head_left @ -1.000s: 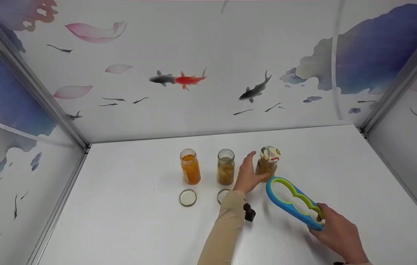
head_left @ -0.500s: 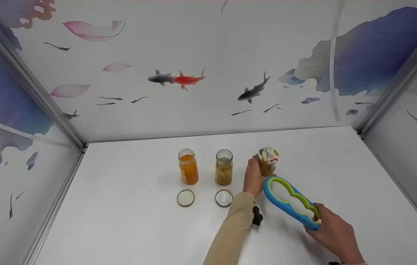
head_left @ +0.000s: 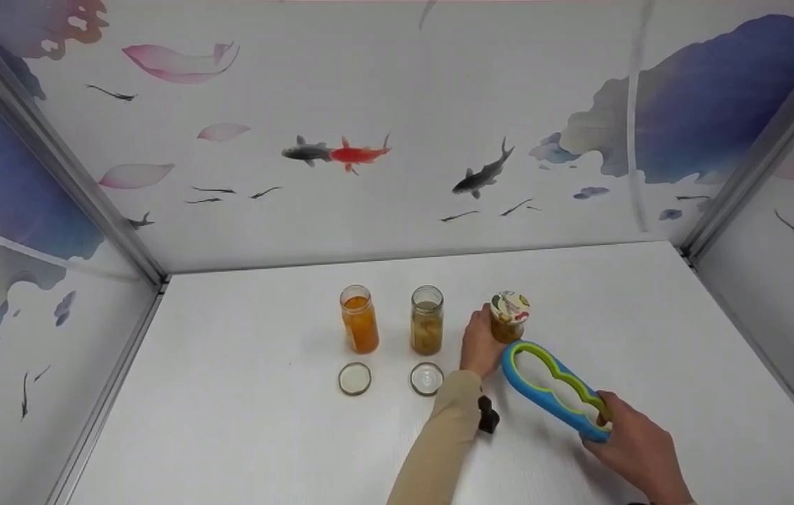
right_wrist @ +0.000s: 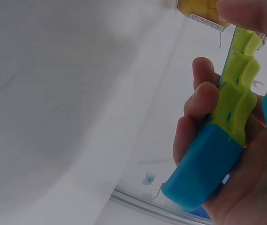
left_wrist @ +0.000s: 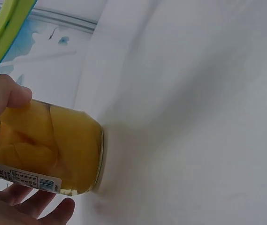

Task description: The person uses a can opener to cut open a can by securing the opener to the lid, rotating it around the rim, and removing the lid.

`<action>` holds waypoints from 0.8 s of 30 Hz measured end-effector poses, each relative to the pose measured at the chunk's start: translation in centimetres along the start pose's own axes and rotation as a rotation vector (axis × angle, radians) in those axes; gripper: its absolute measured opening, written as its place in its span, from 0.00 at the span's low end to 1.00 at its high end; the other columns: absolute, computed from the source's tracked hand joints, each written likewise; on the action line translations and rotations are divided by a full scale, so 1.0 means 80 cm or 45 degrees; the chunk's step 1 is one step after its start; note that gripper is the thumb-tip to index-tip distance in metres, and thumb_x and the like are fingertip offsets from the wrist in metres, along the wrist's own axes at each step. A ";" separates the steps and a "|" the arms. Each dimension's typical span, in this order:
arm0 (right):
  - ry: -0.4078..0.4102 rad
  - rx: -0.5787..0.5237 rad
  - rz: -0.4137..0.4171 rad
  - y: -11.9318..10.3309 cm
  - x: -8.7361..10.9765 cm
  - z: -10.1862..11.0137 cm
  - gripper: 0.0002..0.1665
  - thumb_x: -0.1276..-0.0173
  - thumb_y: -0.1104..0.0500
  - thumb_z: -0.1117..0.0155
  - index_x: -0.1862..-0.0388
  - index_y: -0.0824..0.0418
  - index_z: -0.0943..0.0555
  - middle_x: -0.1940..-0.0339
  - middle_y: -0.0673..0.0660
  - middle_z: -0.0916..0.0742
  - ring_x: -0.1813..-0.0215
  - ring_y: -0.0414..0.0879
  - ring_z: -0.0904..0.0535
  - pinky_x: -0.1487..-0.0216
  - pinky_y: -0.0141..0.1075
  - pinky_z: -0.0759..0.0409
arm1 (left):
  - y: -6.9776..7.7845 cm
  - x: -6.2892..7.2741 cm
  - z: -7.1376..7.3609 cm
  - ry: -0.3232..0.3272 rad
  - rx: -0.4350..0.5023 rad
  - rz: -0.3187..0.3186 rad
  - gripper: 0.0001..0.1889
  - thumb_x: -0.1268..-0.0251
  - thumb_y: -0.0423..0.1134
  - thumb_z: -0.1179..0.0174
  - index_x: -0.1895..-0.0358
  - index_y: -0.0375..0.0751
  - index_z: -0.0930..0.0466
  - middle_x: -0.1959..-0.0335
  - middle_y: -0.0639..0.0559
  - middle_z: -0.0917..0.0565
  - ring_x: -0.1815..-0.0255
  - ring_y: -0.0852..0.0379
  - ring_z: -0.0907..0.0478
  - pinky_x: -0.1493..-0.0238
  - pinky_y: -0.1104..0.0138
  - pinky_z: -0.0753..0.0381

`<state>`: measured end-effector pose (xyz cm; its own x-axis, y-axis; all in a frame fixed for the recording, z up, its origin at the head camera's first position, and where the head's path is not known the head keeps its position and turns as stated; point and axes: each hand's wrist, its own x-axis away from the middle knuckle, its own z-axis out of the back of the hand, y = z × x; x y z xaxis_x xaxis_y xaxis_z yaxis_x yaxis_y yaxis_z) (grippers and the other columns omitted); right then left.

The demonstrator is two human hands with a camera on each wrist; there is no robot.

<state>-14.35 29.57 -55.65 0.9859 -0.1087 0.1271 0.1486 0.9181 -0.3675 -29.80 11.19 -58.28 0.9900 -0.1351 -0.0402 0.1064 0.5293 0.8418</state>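
In the head view, my left hand (head_left: 480, 345) grips a glass jar (head_left: 507, 330) whose patterned lid (head_left: 510, 306) is on. The left wrist view shows thumb and fingers round this jar (left_wrist: 49, 145), with yellow-orange fruit pieces and a barcode label; whether its base touches the table I cannot tell. My right hand (head_left: 639, 445) holds a blue and lime-green jar opener (head_left: 555, 386) by its near end. Its wide looped end lies just in front of the lidded jar. From the right wrist, the fingers curl round the opener's scalloped body (right_wrist: 234, 93).
To the left stand two lidless jars, one with orange contents (head_left: 360, 324) and one with yellowish contents (head_left: 427, 328). A loose lid lies before each, a left lid (head_left: 355, 379) and a right lid (head_left: 426, 379). Painted panels (head_left: 397, 210) border the white table (head_left: 243, 421).
My left hand has gone from beside the lidded jar to gripping it. That jar has shifted slightly towards me. The right hand keeps holding the opener in nearly the same place.
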 end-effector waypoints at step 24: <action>0.095 -0.051 -0.017 0.013 0.005 0.036 0.39 0.52 0.55 0.24 0.46 0.73 0.28 0.71 0.54 0.19 0.72 0.50 0.29 0.74 0.43 0.25 | -0.011 0.019 0.027 -0.110 0.276 0.024 0.40 0.56 0.34 0.25 0.34 0.50 0.31 0.43 0.60 0.22 0.42 0.61 0.27 0.37 0.64 0.31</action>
<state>-14.01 31.57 -53.36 0.9866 -0.1500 0.0639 0.1630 0.9005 -0.4032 -28.57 8.71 -57.95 0.9790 -0.2031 0.0152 0.0563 0.3416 0.9382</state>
